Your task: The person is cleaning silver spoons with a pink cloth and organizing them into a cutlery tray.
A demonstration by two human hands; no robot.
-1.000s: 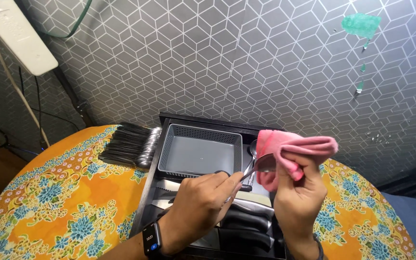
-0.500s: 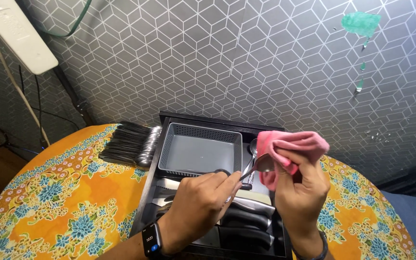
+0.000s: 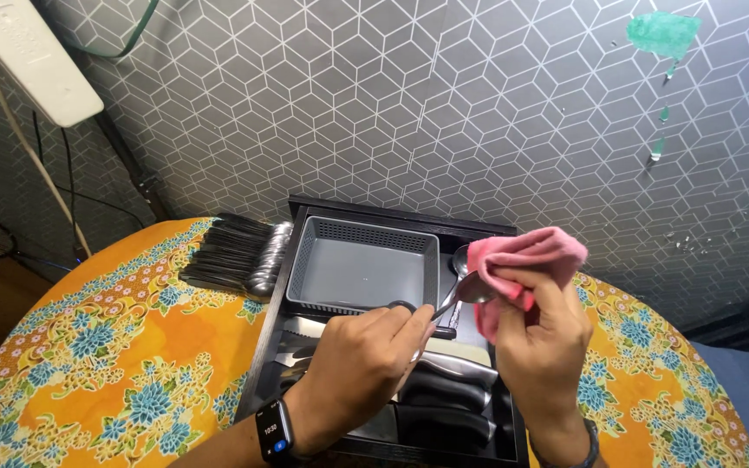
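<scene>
A round surface (image 3: 106, 364) under an orange cloth with blue flowers carries a black tray (image 3: 374, 212) pushed against the grey patterned wall. Inside the tray sits a grey basket (image 3: 361, 269), which looks bare inside, so nothing wiped appears to have gone into it yet. In front of the basket, dark-handled knives (image 3: 444, 399) lie in the tray's near part. To the left of the tray, on the cloth, a pile of cutlery (image 3: 236, 256) lies side by side; whether these are cleaned or waiting cannot be told.

The left hand (image 3: 361, 368), with a watch on its wrist, is closed around the handle of a spoon (image 3: 470, 290) held above the tray. The right hand (image 3: 543, 338) grips a pink cloth (image 3: 522, 260) and presses it against the spoon's bowl. By the look of it the wiping of this spoon is in progress. Another spoon (image 3: 459, 258) lies in the tray just behind it.
</scene>
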